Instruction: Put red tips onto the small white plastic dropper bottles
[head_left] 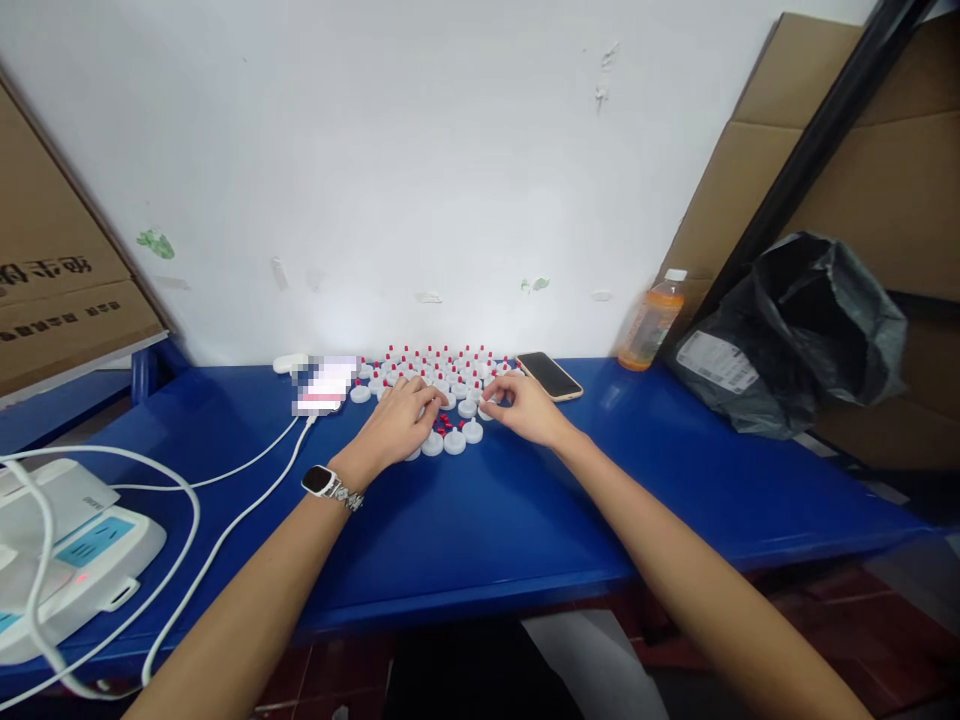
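Observation:
White round plastic caps (454, 441), many with a red tip on a narrow nozzle, stand in a cluster on the blue table (480, 540). Some at the front have bare white nozzles. Small loose red tips (444, 424) lie among the front caps. My left hand (401, 420) is over the left side of the cluster, fingers bent and closed by a cap; what they hold, if anything, is hidden. At the right side, my right hand (525, 405) pinches a white cap (486, 409) between thumb and fingers, partly covering it.
A phone (551, 375) lies right of the caps; another device (324, 385), blurred and cabled, lies left. An orange drink bottle (651, 322) and a black plastic bag (787, 330) stand at right. A power strip (97, 560) with looping white cables occupies the left. Behind rises a white wall (450, 180).

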